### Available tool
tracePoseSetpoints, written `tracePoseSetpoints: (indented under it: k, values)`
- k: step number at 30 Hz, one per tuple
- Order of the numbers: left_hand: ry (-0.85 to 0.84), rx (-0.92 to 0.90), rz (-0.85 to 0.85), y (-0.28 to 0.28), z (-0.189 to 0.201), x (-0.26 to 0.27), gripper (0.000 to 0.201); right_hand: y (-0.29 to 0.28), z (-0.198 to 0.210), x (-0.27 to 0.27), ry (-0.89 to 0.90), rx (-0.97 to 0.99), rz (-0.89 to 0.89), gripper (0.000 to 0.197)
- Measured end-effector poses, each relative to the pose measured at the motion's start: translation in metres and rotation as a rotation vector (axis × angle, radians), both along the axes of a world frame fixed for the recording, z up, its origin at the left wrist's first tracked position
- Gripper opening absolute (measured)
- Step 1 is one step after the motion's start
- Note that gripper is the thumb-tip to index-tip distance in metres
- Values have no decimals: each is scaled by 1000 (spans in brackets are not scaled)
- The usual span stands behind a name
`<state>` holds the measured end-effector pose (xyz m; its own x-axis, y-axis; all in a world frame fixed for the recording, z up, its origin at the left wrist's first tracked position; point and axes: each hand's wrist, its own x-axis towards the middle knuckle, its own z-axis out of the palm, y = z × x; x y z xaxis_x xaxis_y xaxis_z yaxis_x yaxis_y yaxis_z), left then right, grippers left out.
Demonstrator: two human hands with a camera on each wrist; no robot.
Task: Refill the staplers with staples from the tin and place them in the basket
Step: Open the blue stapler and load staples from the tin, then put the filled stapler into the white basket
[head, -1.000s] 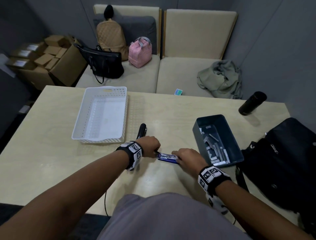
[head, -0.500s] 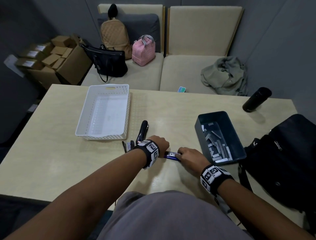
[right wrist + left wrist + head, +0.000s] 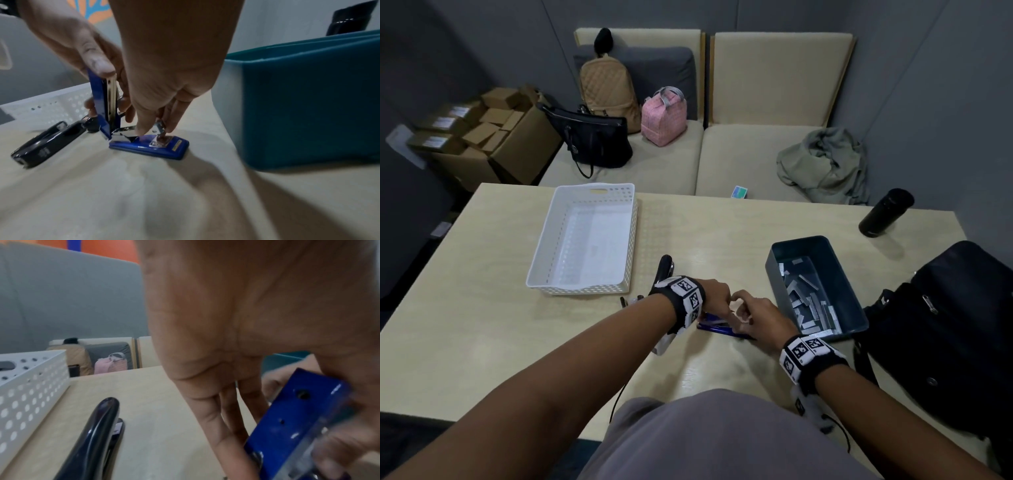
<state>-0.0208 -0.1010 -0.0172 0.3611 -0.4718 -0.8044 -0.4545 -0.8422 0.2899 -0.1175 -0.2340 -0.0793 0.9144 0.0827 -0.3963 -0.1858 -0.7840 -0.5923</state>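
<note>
While the blue stapler (image 3: 148, 142) stands opened on the counter (image 3: 482, 308), loading is in hand. Left hand (image 3: 714, 296) pinches its raised top arm; right hand (image 3: 756, 317), just beside, curls fingertips on the magazine. Next: a strip from the tin (image 3: 856, 329) to the right.

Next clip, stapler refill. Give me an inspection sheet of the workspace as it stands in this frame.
Surface: light wood table, dry.
Job's things: blue stapler hinged open, base on table; black stapler lying beside it; tin holding staple strips; white basket with no stapler inside.
Clutter: black bottle; black bag.
Grippers: left hand holds the stapler's raised top; right hand pinches its metal magazine.
Cables: thin black cable at the near edge.
Surroundings: sofa with bags, cardboard boxes.
</note>
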Motion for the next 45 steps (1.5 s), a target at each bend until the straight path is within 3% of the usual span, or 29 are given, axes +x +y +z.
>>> tracePoseSetpoints:
  k: [4, 8, 10, 14, 16, 19, 22, 24, 26, 28, 30, 33, 35, 39, 45]
  values:
    - [-180, 51, -277, 0, -16, -11, 71, -12, -2, 0, 95, 74, -87, 88]
    - [-370, 12, -365, 17, -41, -23, 49, -12, 3, -5, 229, -32, 69, 108]
    - [-425, -35, -361, 26, -45, -28, 41, -9, 3, -5, 234, -22, 80, 102]
    - [-453, -130, -387, 33, -32, -24, 39, 5, 19, 5, 284, 140, 13, 55]
    - [-465, -187, -361, 39, -17, -10, 37, 18, 27, 17, 326, 240, -16, 47]
    - [-498, -356, -137, 65, -2, 19, 31, 42, 41, 42, 271, 375, -108, 51]
    - [-453, -652, 458, 97, 9, 47, 50, 70, 58, 69, 138, 524, -255, 28]
    - [-204, -764, 878, 115, 20, 58, 48, 96, 68, 91, 78, 562, -318, 32]
    - [171, -771, 1086, 128, 33, 63, 55, 128, 81, 113, 75, 609, -351, 39]
    - [333, -760, 1159, 142, 43, 68, 59, 159, 89, 133, 77, 619, -309, 46]
    - [307, -769, 1241, 160, 43, 79, 48, 183, 97, 147, 108, 570, -171, 63]
    - [199, -717, 1291, 193, 36, 104, 35, 206, 106, 160, 178, 489, 21, 60]
    - [135, -702, 1307, 221, 30, 128, 34, 220, 106, 171, 171, 400, 25, 60]
    - [-69, -547, 1242, 250, 8, 169, 41, 224, 96, 185, 114, 186, -48, 84]
    - [-132, -395, 1107, 243, -32, 210, 48, 215, 68, 197, 169, 241, -126, 82]
